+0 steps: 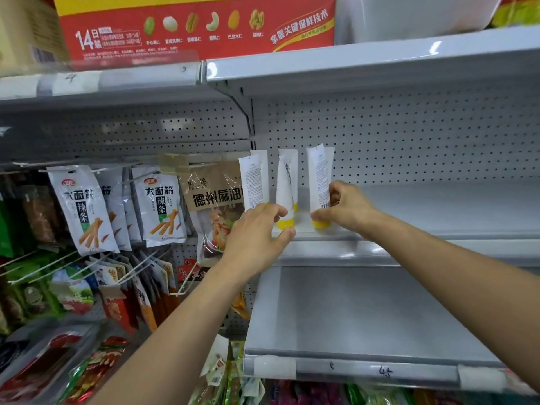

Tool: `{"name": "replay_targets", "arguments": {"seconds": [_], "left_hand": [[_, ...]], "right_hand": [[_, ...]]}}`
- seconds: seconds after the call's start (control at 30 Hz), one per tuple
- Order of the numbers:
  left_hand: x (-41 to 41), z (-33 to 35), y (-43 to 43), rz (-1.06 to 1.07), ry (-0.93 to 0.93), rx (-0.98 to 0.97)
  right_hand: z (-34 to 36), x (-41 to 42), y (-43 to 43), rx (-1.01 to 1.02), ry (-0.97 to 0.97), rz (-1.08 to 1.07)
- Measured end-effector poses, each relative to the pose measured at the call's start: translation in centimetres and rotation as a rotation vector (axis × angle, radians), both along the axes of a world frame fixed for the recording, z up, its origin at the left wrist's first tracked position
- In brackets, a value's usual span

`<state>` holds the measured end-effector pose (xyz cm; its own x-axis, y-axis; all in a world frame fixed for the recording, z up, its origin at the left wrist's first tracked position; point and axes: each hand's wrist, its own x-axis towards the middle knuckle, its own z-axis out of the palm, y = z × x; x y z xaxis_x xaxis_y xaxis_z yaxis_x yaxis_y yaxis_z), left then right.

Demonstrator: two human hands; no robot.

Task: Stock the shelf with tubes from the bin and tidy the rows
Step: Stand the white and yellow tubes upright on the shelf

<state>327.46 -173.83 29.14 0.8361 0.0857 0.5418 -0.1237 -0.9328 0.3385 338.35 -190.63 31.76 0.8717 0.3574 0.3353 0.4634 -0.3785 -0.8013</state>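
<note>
Head view: at the shelf's [438, 211] left edge, left hand [257, 232] pinches middle tube [284, 194], right hand [347, 206] grips right tube [319, 173]; leftmost tube's [253, 182] cap hidden.

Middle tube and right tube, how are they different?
The middle tube shows a mostly plain side; the right tube shows small print and a barcode. The left hand pinches the middle tube's cap; the right hand grips the right tube above its cap. Both are white, yellow-capped, cap down.

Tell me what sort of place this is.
Most likely a grocery shop aisle: steel shelves with a pegboard back, hanging snack packets, label strips along shelf edges. Left hand grips the middle tube, right hand the right tube.
</note>
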Motion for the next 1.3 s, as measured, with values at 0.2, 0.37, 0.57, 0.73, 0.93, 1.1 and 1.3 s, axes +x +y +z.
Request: {"name": "replay_targets", "arguments": {"seconds": [0.2, 0.37, 0.57, 0.73, 0.93, 1.1, 1.3], "left_hand": [[0.4, -0.3, 0.4, -0.013, 0.05, -0.023], [0.8, -0.2, 0.4, -0.036, 0.044, -0.004], [1.2, 0.0, 0.9, -0.049, 0.068, 0.029], [-0.1, 0.0, 1.6, -0.067, 0.036, 0.041], [-4.3, -2.2, 3.0, -0.115, -0.081, 0.019], [-6.4, -6.0, 5.5, -0.158, 0.066, 0.015], [-9.3, -15.8, 9.5, -0.122, 0.506, -0.137]], "right_hand": [[-0.6, 0.5, 0.3, -0.048, 0.017, 0.001], [-0.7, 0.9, 0.7, -0.08, 0.029, -0.013], [-0.7, 0.5, 0.9, -0.121, 0.035, -0.07], [-0.6, -1.6, 0.6, -0.305, 0.036, -0.185], [-1.8, -8.3, 0.4, -0.614, -0.428, -0.301], [-6.1, -13.4, 2.7, -0.661, -0.477, -0.182], [-16.8, -16.5, 6.0, -0.792, -0.175, 0.032]]}}
